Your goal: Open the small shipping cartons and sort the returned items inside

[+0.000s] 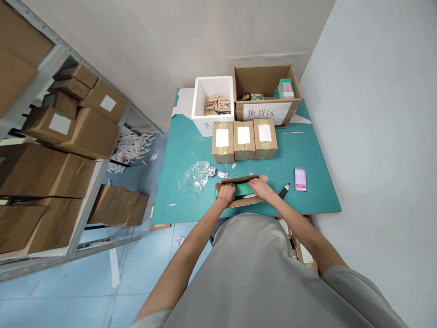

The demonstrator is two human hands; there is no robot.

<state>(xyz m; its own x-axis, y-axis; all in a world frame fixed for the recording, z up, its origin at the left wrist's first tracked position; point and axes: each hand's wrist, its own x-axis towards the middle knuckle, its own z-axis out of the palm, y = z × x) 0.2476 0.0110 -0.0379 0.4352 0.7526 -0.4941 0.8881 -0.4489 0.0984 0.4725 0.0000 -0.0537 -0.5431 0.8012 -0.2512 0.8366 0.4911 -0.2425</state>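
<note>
A small open cardboard box [235, 203] lies at the near edge of the table, its flaps spread. Inside it shows a green box [243, 189] with dark print on top. At the green box's left end, my left hand [226, 193] has its fingers curled against it. My right hand [260, 188] reaches over the cardboard rim and grips the right end. The fingertips of both hands are partly hidden in the carton. Just right of my right wrist lies a black utility knife [284, 191].
Three taped cartons [244, 140] stand behind the open box. Farther back are a white foam bin [198, 107] and a large labelled carton [295, 98], both holding goods. Clear plastic wrap [194, 177] lies left, a phone-like item [300, 179] right. Loaded shelving [82, 214] runs along the left.
</note>
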